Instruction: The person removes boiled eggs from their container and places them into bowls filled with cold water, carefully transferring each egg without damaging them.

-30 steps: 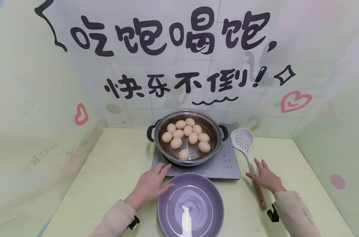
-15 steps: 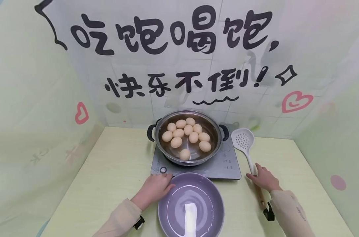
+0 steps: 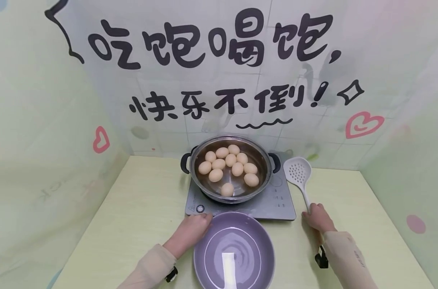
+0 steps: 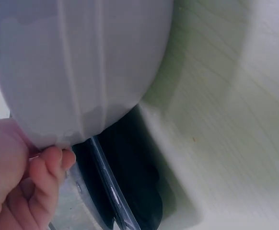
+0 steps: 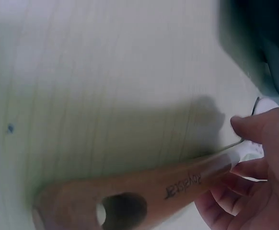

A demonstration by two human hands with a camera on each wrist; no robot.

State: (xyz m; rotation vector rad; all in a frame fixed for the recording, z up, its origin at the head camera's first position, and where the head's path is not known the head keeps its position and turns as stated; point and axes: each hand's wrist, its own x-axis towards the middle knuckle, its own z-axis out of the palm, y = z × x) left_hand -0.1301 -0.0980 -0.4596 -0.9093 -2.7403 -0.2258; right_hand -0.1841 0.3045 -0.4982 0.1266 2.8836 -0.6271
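Observation:
My left hand (image 3: 191, 230) grips the purple bowl (image 3: 249, 245) by its far left rim. In the left wrist view its fingers (image 4: 48, 167) are curled at the rim, under the bowl's pale outer wall (image 4: 82, 62). On the right, my right hand (image 3: 320, 218) holds a slotted skimmer (image 3: 297, 170) around the top of its wooden handle (image 5: 173, 184). The fingers bend behind that handle in the right wrist view, while the thumb (image 5: 252, 125) stands slightly apart above it. The skimmer's perforated white head lies on the table, pointing to the back.
Behind the bowl, a steel pot (image 3: 231, 199) with two black handles stands on a flat grey induction cooker (image 3: 285, 212). Several eggs (image 3: 230, 160) lie in liquid inside the pot. Printed curtain walls (image 3: 161, 140) enclose the table (image 3: 139, 192) at the back and sides.
My left hand has come down from above the bowl's edge and curled onto its rim. My right hand, earlier spread above the skimmer, has lowered and closed around its handle.

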